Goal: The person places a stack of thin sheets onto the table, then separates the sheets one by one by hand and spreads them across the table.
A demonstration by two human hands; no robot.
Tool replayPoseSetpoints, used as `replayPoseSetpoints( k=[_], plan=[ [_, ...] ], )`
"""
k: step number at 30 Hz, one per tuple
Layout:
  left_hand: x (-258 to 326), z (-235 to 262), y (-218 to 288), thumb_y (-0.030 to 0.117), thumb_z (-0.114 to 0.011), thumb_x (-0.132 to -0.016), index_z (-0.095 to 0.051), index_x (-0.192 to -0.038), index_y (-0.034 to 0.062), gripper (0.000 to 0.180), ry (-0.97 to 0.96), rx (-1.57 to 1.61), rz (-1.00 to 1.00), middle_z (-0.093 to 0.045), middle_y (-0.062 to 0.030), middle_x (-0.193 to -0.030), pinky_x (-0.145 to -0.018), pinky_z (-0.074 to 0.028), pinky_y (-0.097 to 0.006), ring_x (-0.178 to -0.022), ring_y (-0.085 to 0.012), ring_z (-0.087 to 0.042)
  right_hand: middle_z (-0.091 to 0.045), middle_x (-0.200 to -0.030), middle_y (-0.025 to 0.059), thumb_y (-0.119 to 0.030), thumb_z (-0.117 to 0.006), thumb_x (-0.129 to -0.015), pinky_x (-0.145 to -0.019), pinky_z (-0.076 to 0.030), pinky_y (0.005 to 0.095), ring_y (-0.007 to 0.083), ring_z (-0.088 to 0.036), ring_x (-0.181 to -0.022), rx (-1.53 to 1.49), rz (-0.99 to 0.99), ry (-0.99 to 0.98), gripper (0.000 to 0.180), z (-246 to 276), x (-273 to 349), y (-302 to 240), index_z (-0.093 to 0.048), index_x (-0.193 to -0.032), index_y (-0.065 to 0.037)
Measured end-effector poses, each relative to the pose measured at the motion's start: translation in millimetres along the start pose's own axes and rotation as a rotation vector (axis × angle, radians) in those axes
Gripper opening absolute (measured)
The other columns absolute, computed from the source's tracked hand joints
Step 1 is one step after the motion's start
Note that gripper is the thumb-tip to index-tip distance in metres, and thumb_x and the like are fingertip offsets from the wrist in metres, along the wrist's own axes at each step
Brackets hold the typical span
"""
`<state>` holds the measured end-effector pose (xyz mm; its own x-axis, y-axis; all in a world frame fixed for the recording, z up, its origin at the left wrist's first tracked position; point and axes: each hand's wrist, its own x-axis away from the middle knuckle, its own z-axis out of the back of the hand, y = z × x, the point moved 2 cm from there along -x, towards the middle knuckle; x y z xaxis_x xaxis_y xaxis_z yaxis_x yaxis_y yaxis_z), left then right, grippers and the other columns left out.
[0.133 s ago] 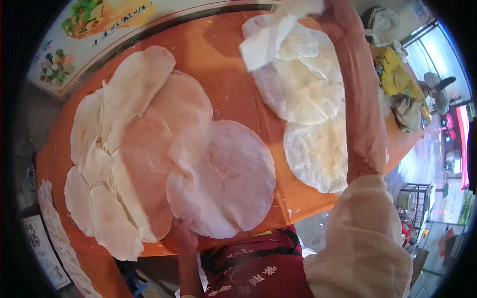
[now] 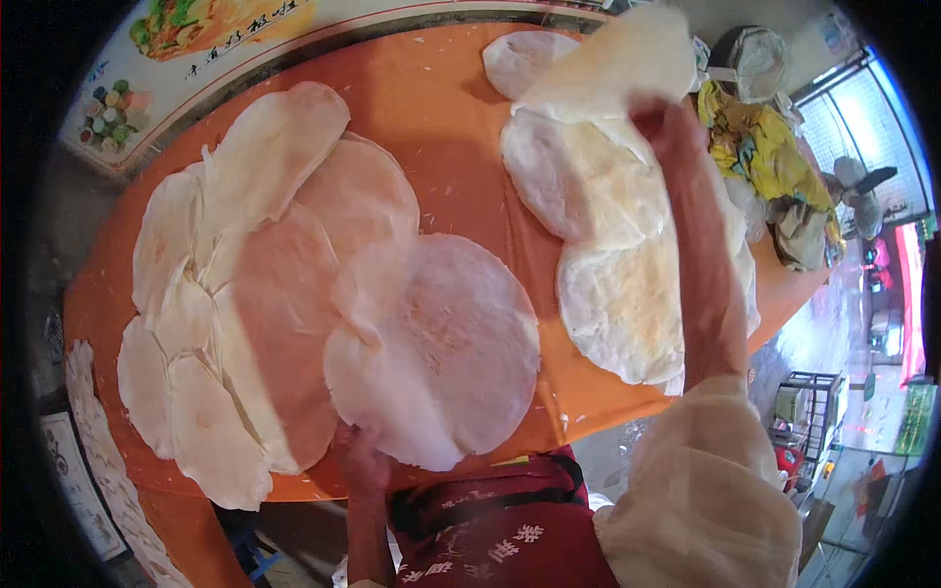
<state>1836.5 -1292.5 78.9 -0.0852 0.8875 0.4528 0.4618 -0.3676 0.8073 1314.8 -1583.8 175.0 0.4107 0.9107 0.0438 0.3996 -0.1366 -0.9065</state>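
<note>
At the far right of the table my right hand (image 2: 659,120), blurred by motion, is closed on a thin round flatbread (image 2: 619,61). That flatbread is lifted and slants over a row of other flatbreads (image 2: 619,304) lying overlapped on the right side. My left hand (image 2: 361,461) is low at the table's near edge, by the rim of a large round flatbread (image 2: 441,343); its fingers are smeared, and whether they grip the rim cannot be made out. Left of that one, several pale flatbreads (image 2: 211,421) overlap, some folded or creased.
An orange cloth (image 2: 431,127) covers the table. Yellow and clear plastic bags (image 2: 784,157) are heaped at the right end, with a white sack-like container (image 2: 760,61) behind them. A printed board (image 2: 225,44) borders the far left. A black rack (image 2: 818,412) stands on the right.
My right hand and the flatbread in it have moved right, and the sheet has swung to the right, uncovering flatbread beneath. My left hand has barely moved.
</note>
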Motion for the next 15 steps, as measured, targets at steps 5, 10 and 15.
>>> replayPoseSetpoints(
  k=[5,10,15],
  plan=[
    [2.3,-57.0,4.3,0.004,-0.057,-0.082,-0.051,-0.119,-0.0013,0.038,-0.234,-0.223,-0.017,-0.059,-0.0067,-0.108,-0.087,-0.045,-0.031,-0.101,-0.0169,-0.056,-0.063,-0.1,0.0128,-0.035,-0.054,-0.09,-0.072,-0.053,0.0334,0.0216,-0.063,-0.079,0.316,-0.258,-0.401,0.038,-29.8,177.9,138.1,-0.056,-0.112,-0.004],
    [-7.6,-90.3,-16.9,0.007,-0.059,-0.084,-0.052,-0.113,-0.0001,0.031,-0.444,-0.507,-0.044,-0.06,-0.0053,-0.099,-0.081,-0.049,-0.031,-0.089,-0.0166,-0.059,-0.065,-0.088,0.0164,-0.028,-0.063,-0.083,-0.067,-0.051,0.0318,0.0211,-0.064,-0.076,0.923,-0.036,-0.851,0.045,-131.1,301.8,147.2,-0.057,-0.117,0.001],
    [6.2,-93.6,13.5,0.017,-0.058,-0.089,-0.053,-0.11,0.0015,0.027,-0.34,-0.338,-0.276,-0.06,-0.007,-0.089,-0.067,-0.051,-0.03,-0.08,-0.0161,-0.06,-0.068,-0.091,0.0135,-0.021,-0.058,-0.08,-0.074,-0.049,0.0376,0.0216,-0.063,-0.081,0.483,-0.273,-0.719,0.032,-144.7,254.9,98.1,-0.064,-0.098,0.005]
  ],
)
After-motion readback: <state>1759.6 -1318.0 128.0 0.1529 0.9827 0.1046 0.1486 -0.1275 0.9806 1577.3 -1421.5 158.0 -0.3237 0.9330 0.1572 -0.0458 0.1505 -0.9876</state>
